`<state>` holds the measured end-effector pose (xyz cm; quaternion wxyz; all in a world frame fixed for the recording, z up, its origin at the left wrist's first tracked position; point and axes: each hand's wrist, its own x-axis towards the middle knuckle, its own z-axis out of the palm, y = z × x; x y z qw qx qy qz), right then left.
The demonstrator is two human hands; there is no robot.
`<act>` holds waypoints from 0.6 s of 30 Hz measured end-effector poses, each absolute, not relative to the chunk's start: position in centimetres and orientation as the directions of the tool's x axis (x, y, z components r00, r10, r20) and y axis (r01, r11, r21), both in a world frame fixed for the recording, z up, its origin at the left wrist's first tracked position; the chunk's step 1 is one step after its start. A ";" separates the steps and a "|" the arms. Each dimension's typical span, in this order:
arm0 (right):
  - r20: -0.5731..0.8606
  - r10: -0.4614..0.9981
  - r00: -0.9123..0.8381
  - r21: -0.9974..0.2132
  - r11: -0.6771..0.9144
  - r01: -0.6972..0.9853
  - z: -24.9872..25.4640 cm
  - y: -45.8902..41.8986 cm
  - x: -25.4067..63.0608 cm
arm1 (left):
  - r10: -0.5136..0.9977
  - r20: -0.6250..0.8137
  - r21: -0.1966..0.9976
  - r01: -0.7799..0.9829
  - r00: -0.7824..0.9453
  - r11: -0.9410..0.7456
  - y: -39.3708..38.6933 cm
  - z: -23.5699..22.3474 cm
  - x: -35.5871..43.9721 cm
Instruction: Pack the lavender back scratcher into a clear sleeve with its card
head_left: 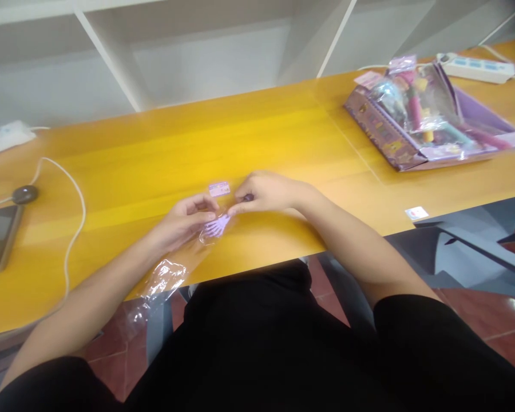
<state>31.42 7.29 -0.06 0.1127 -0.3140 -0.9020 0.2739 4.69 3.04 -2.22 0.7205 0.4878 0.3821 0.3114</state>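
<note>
Best done slowly, with the clear plastic bag point(171, 269) kept taut. Left hand point(184, 220) pinched on the bag's mouth, just left of the small lilac comb point(217, 226). Comb half out of the bag, between both grips. Right hand point(268, 193) pinched on the comb's dark handle end, just right of it.

Office-like workroom: long desk point(257, 131), power strip point(476, 67), shelving point(111, 57).
</note>
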 end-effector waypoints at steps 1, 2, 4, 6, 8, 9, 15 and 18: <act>0.027 0.626 -0.779 -0.565 0.653 0.505 0.0 7.2 31.4 | 0.824 -0.244 0.941 -0.079 0.511 0.328 3.0 -2.2 4.7; 0.022 0.624 -0.781 -0.565 0.652 0.505 0.0 7.2 31.4 | 0.826 -0.244 0.941 -0.083 0.508 0.329 3.0 -2.2 4.8; 0.011 0.619 -0.785 -0.563 0.653 0.506 0.1 7.1 31.4 | 0.830 -0.246 0.941 -0.084 0.501 0.329 2.9 -2.2 4.8; -0.004 0.609 -0.793 -0.559 0.656 0.507 0.2 7.1 31.5 | 0.829 -0.253 0.941 -0.071 0.499 0.330 3.0 -2.3 4.8; -0.024 0.602 -0.798 -0.554 0.656 0.512 0.2 7.2 31.6 | 0.828 -0.248 0.946 -0.060 0.504 0.320 3.0 -2.4 4.7; -0.034 0.601 -0.798 -0.552 0.655 0.517 0.2 7.2 31.7 | 0.829 -0.237 0.949 -0.060 0.506 0.309 3.1 -2.4 4.7; -0.074 0.615 -0.785 -0.539 0.638 0.551 0.3 7.3 32.0 | 0.851 -0.190 0.970 -0.043 0.489 0.241 3.2 -2.6 4.6; -0.089 0.611 -0.787 -0.523 0.644 0.559 0.5 7.0 31.8 | 0.852 -0.176 0.978 -0.011 0.494 0.208 3.1 -2.8 4.6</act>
